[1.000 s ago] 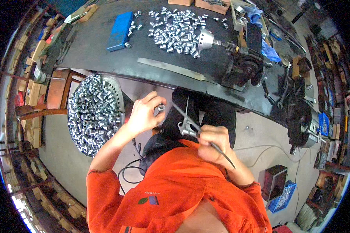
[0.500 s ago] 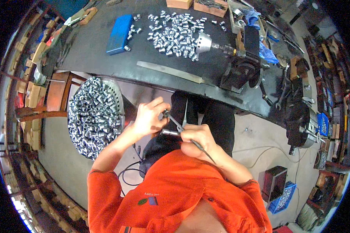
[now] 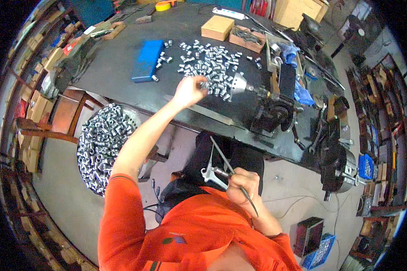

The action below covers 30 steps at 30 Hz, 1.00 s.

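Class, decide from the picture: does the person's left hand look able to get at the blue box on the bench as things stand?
Probably yes: the left hand is already out over the bench, to the right of the blue box, with only a few loose parts between them.

1. Twelve o'clock: the bare left hand (image 3: 191, 93) blurs, fingertips lost among small shiny silver metal fittings (image 3: 218, 91); can't tell whether it's gripping one!
2. Five o'clock: the bare right hand (image 3: 243, 185) hides the middle of a thin tapered grey metal rod (image 3: 222, 154).
3. Six o'clock: an orange cloth shirt (image 3: 194, 221), sliced off by the bottom edge!
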Tool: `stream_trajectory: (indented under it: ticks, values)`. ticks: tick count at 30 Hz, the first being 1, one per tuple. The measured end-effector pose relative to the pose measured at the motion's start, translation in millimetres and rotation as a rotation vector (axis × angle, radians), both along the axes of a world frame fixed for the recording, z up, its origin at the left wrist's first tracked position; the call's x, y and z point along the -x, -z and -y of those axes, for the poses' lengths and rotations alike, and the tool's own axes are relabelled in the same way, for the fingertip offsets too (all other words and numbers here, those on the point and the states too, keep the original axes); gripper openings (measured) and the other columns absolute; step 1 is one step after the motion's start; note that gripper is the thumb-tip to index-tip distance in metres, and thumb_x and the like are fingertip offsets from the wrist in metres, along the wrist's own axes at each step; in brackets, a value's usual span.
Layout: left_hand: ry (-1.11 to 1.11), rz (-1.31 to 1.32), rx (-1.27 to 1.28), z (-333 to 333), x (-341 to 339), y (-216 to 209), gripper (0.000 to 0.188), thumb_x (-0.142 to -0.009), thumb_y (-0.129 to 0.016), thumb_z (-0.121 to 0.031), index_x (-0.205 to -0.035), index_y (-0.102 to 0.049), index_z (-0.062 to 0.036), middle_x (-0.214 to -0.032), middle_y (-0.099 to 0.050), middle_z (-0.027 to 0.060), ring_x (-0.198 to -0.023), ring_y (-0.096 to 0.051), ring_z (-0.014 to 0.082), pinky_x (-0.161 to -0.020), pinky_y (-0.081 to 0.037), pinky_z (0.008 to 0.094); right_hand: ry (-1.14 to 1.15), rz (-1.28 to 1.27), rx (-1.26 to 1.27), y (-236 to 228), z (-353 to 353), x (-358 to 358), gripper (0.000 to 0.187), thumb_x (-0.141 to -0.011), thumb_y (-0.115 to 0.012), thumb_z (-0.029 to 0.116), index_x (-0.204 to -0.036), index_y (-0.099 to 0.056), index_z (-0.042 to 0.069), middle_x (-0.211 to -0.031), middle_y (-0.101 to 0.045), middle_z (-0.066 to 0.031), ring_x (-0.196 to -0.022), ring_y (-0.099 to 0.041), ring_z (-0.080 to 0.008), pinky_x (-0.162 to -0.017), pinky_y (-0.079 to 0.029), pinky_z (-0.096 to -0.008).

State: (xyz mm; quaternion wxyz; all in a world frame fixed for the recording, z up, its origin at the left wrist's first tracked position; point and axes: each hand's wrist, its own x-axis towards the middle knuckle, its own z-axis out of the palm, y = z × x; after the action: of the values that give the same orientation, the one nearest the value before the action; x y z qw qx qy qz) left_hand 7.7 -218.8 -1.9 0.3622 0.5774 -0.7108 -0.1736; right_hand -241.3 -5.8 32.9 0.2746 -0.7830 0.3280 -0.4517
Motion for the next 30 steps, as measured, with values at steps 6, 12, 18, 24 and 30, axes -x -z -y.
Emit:
stream_trajectory:
  ticks: [6,12,18,24,30]
  values:
    - [0.101,-0.742,-0.268,16,-25,-46,0.049,-0.086,-0.063,-0.018,-0.125,-0.047,0.0056,-0.089,-0.065,0.0119,-0.057,-0.062,0.0145,-0.057,-0.048,0.0248,-0.008,-0.051,-0.091,15,-2,4,0.024,-0.058,-0.055,-0.001,-0.052,-0.032,0.005,-0.052,-0.04,-0.0065,-0.042,-0.043,-0.0191,-0.04,-0.03,-0.029]
    - [-0.114,-0.39,-0.24,-64,-132,-36,0.031,-0.086,-0.059,-0.008,-0.114,-0.058,0.0059,-0.071,-0.063,0.0057,-0.055,-0.058,0.0105,-0.055,-0.047,0.024,-0.042,0.031,-0.171,24,-1,6,0.027,-0.059,-0.052,-0.008,-0.056,-0.028,0.004,-0.053,-0.037,-0.0053,-0.043,-0.038,-0.016,-0.041,-0.028,-0.026]
    - [-0.307,0.327,-0.257,-137,-221,-6,0.033,-0.071,-0.054,-0.004,-0.102,-0.067,-0.002,-0.074,-0.067,0.015,-0.065,-0.065,0.0268,-0.067,-0.052,0.0351,-0.126,0.051,-0.2,27,3,-1,0.026,-0.059,-0.052,-0.007,-0.055,-0.029,0.004,-0.052,-0.036,-0.0057,-0.043,-0.038,-0.0167,-0.041,-0.027,-0.0266]
    - [-0.491,0.839,-0.467,-140,-225,38,0.026,-0.071,-0.064,-0.028,-0.083,-0.069,-0.0057,-0.083,-0.067,0.019,-0.08,-0.066,0.0335,-0.073,-0.053,0.0442,-0.128,0.052,-0.166,27,0,-6,0.025,-0.059,-0.052,-0.006,-0.054,-0.03,0.004,-0.052,-0.037,-0.0065,-0.042,-0.038,-0.018,-0.041,-0.027,-0.0279]
    - [-0.536,0.897,-0.562,-116,-225,61,0.028,-0.077,-0.064,-0.031,-0.085,-0.07,-0.005,-0.093,-0.068,0.0163,-0.089,-0.066,0.0321,-0.077,-0.053,0.0437,-0.072,-0.024,-0.279,26,-8,9,0.023,-0.058,-0.059,0.005,-0.055,-0.036,0.004,-0.054,-0.034,-0.0072,-0.045,-0.038,-0.0208,-0.043,-0.027,-0.0324]
